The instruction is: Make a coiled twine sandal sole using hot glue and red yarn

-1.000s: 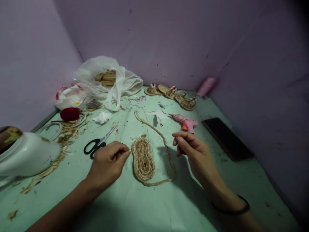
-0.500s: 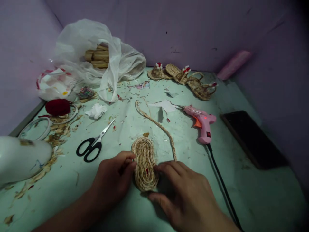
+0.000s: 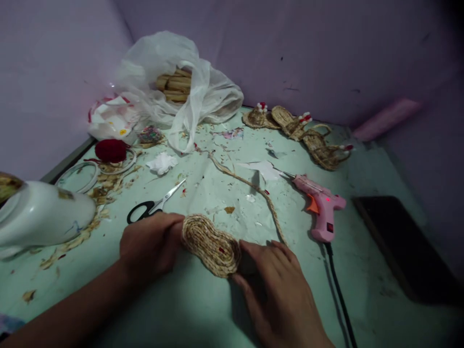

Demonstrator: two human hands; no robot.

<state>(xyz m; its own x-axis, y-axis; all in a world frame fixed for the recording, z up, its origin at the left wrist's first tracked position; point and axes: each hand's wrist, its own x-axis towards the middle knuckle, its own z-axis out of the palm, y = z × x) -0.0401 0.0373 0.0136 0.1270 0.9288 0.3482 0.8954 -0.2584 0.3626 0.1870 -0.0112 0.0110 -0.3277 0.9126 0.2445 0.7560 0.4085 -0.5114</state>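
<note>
Between my hands is a small braided slipper sole (image 3: 210,244), coiled from straw-coloured cord, with a red spot near its right end. It lies slantwise, its left end farther from me. My left hand (image 3: 154,244) pinches the left end with the fingers closed. At the right end, my right hand (image 3: 277,285) holds the edge between thumb and fingers. A loose braided cord (image 3: 250,183) runs from the table's middle down to behind my right hand; its near end is hidden. Black-handled scissors (image 3: 155,203) lie beyond my left hand, partly covered by it.
A pink glue gun (image 3: 322,205) with a lit red light lies right, its black cable trailing toward me. Beside it is a dark phone (image 3: 402,246). Finished small slippers (image 3: 293,125) and a plastic bag (image 3: 163,53) stand at the back. A white bottle (image 3: 50,212) lies left.
The sole has turned from pointing away from me to lying slantwise, its far end swung left. My left hand moved left with that end and now covers part of the scissors. The view shifted too.
</note>
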